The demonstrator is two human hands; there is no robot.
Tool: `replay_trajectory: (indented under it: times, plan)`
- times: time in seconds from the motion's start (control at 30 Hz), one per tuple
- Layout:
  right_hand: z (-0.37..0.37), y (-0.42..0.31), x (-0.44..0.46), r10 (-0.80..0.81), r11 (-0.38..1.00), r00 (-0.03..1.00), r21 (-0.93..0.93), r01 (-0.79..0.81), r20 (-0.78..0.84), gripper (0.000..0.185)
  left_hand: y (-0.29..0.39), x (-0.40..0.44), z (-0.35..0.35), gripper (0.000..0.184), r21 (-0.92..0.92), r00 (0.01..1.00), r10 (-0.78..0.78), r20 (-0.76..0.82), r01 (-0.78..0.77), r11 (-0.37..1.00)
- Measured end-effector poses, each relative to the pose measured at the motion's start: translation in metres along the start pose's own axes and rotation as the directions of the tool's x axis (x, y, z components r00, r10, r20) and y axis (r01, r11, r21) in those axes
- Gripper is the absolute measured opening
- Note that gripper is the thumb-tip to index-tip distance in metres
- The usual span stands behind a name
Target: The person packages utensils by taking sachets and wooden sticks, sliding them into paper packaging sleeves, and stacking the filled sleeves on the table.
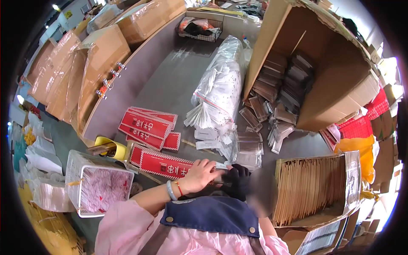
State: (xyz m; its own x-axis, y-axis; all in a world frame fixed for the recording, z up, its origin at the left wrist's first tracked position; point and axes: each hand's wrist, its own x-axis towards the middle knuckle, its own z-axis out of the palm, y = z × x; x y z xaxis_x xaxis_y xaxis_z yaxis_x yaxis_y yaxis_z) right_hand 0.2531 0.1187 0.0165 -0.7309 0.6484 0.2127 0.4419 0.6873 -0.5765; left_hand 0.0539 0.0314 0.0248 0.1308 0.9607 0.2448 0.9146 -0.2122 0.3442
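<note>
My left hand (202, 175), bare with a bangle and a red string at the wrist, is curled with its fingertips drawn together in front of my chest. Right beside it, my right hand (236, 180) wears a black glove, fingers bent. Whatever lies between the two hands is mostly hidden; a pale sliver shows at the fingertips. Under and left of my left hand are long red printed paper sleeves (159, 165) with white lettering. More red sleeves (144, 129) lie fanned behind them. Small clear-wrapped packets (248, 146) sit just beyond my right hand.
A large cardboard box (272, 32) on its side spills brown and dark packets. Left of it lies a plastic bag of white paper slips (223, 80). Wooden sticks (310, 187) fill a box at right. A white basket (74, 182) and yellow container (120, 149) stand at left.
</note>
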Motion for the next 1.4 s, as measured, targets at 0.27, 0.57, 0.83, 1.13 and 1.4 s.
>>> replay_trajectory:
  times: [0.27,0.57,0.83,1.13,1.4]
  plan:
    - [-0.040,0.002,-0.002,0.147,0.965,0.985,-0.231,-0.123,0.091,0.061,-0.063,0.011,-0.064,0.013,-0.004,0.979,0.087,0.182,-0.087,0.996]
    - [-0.036,0.004,-0.014,0.128,0.938,0.986,-0.336,-0.084,0.109,0.061,-0.022,-0.047,-0.006,0.087,0.043,0.844,-0.536,-0.029,0.537,0.843]
    - [-0.033,0.004,-0.013,0.041,0.944,0.952,-0.324,0.062,0.303,0.065,-0.033,-0.054,0.006,0.093,-0.155,0.816,-0.574,-0.061,0.561,0.813]
    - [0.002,-0.025,0.019,0.016,0.990,0.951,-0.139,0.029,0.310,0.060,-0.042,-0.058,0.008,0.097,-0.181,0.819,-0.574,0.018,0.567,0.804]
    - [-0.043,-0.005,-0.014,0.064,0.968,0.971,-0.252,-0.005,0.230,0.063,-0.035,-0.057,0.001,0.100,-0.149,0.828,-0.558,0.059,0.560,0.815]
